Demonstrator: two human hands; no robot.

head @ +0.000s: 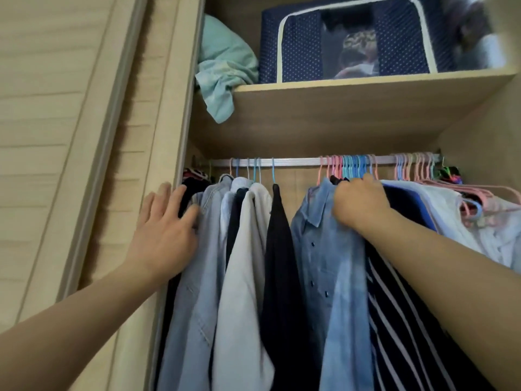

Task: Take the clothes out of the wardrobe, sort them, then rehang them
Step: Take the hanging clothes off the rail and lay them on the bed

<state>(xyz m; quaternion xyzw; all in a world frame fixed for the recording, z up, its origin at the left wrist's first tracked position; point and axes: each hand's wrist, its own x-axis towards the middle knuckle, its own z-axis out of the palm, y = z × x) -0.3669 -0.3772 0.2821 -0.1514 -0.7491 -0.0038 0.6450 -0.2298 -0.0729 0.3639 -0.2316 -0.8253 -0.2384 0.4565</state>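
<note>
You are at the very start of this job, as far as the view shows: the rail (296,161) is full, and nothing appears to have been lifted off it. On the left side hang a pale denim shirt (197,272), a white shirt (242,277) and a black garment (279,263), each on its own hanger. To the right, past a short bare gap in the rail, a blue denim shirt (324,263) and a navy striped top (400,320) hang in a tighter pack, with more light clothes (479,221) and a cluster of pink and blue hangers (352,165) crowded toward the far end. Your left hand (163,235) lies flat with the fingers spread, resting against the pale denim shirt at the wardrobe's left edge; its grip holds nothing. Your right hand (361,204) is curled into the top of the right-hand pack, at the shoulders just below the hooks, and it seems to be gripping the denim shirt's collar area, though the fingertips are hidden in the fabric. Judging from this, taking out, sorting and rehanging all lie ahead. Above, on the shelf (366,86), a dotted navy storage bag (296,52) and a crumpled mint cloth (222,69) sit apart from the hanging clothes.
</note>
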